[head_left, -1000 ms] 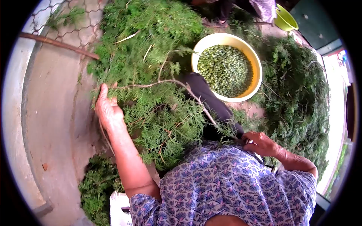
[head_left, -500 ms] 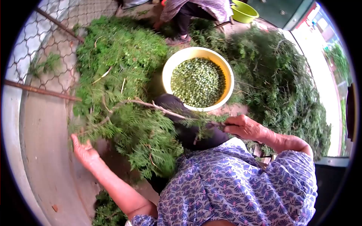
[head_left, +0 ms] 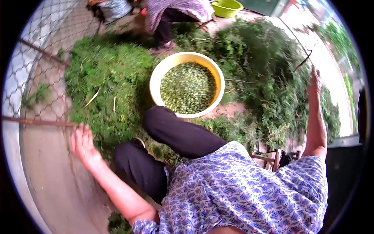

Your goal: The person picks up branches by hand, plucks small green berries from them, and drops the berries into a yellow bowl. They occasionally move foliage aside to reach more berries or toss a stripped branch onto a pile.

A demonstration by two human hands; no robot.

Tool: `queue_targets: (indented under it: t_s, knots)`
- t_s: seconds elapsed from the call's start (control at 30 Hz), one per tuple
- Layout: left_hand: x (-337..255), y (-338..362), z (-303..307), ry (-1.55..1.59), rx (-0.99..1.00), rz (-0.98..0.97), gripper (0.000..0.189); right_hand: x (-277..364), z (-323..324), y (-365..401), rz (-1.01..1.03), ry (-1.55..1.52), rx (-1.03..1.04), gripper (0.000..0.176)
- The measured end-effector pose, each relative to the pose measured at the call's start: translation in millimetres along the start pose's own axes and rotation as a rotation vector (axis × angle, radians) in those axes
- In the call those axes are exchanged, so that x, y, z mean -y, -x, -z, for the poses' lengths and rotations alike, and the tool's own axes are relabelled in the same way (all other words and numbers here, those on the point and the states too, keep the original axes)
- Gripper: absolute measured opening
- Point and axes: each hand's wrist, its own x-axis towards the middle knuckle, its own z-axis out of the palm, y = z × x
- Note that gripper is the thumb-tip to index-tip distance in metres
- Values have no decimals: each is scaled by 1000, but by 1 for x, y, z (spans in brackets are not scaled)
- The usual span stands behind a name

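Observation:
My left hand [head_left: 85, 147] is open at the left, fingers stretched, close to the end of a rusty rod [head_left: 46, 123] and the edge of a pile of green sprigs [head_left: 111, 74]. Far out to the right, my right hand [head_left: 315, 81] is stretched forward with its fingers extended. Just beyond its fingertips is a thin dark branch [head_left: 303, 62], which overlaps the heap of leafy branches [head_left: 269, 74] in this view. In front of my knees stands a pale yellow basin [head_left: 155, 80] that holds many small round green berries [head_left: 187, 87].
Another person [head_left: 177, 11] sits beyond the basin, legs and patterned garment visible. Behind stand a lime-green tub [head_left: 226, 8] and a pale bag [head_left: 114, 9]. Wire mesh [head_left: 37, 66] runs along the left. A wooden stool [head_left: 274, 160] shows at my right side.
The leafy branch that was in my right hand has left my lap. My right arm has swung outward to the far right. My left hand stays at the left with fingers more extended.

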Motion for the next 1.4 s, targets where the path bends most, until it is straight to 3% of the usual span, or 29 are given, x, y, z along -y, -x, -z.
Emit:
queue_targets:
  t_s: [0.07, 0.13, 0.2, 0.27, 0.4, 0.47, 0.6, 0.8, 0.87, 0.9, 1.03, 1.1, 1.13, 1.2, 1.23, 1.27, 1.33, 1.4]
  knots:
    - [12, -1, 3, 69, -20, 29, 43, -96, -10, -27, 54, 301, 14, 44]
    - [14, 3, 6, 80, -76, 53, 43, -59, -43, 10, -367, -205, 140, 36]
    - [14, 9, 8, 78, -133, 67, 43, -52, -97, 53, -239, -419, 423, 28]
    - [17, 9, 19, 90, -207, 94, 42, 55, -132, 116, -551, -707, 501, 24]
    - [19, 2, 39, 102, -346, 171, 36, 238, -168, 193, -461, -870, 912, 27]
    - [22, -5, 43, 145, -415, 200, 28, 316, -177, 216, -312, -948, 1129, 30]
    - [32, -30, 46, 221, -519, 262, 20, 438, -221, 283, -310, -1061, 1396, 30]
    - [45, -58, 78, 354, -548, 286, 16, 511, -313, 446, -439, -759, 1725, 16]
    - [50, -60, 99, 413, -608, 234, 15, 499, -340, 503, -292, -780, 1847, 14]
    - [44, -53, 99, 478, -611, 270, 14, 502, -335, 512, -510, -609, 1893, 13]
    - [35, -44, 124, 566, -568, 274, 13, 490, -358, 591, -664, -450, 1880, 15]
    - [30, -41, 132, 549, -602, 229, 16, 481, -374, 626, -400, -488, 1877, 20]
    - [28, -39, 131, 544, -617, 231, 16, 481, -378, 637, -400, -478, 1891, 20]
    - [24, -38, 133, 596, -640, 267, 18, 483, -386, 667, 144, -485, 1808, 25]
    - [21, -39, 129, 570, -661, 256, 18, 488, -387, 680, 283, -509, 1782, 32]
    - [22, -39, 131, 563, -671, 260, 18, 490, -387, 691, 278, -506, 1794, 32]
    - [21, -40, 134, 588, -577, 218, 19, 502, -376, 705, 544, -443, 1562, 37]
    - [18, -42, 128, 565, -638, 224, 20, 500, -382, 725, 469, -414, 1633, 40]
